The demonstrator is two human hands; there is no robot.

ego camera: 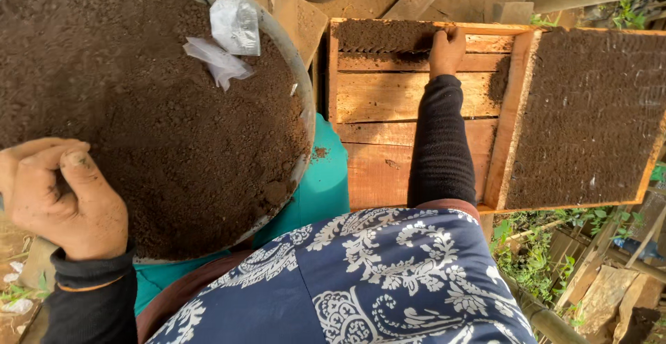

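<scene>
While the left hand [59, 198] curls shut, right fingers [444, 39] press soil [381, 35].

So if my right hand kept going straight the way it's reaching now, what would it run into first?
The right hand points away from you, fingertips at the strip of dark soil at the wooden tray's far end. Just past it comes the tray's far wooden rim, though depth is hard to judge.

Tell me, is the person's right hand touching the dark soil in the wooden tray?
Touching. The head view shows the right hand with fingertips pressed onto the dark soil strip in the wooden tray.
</scene>
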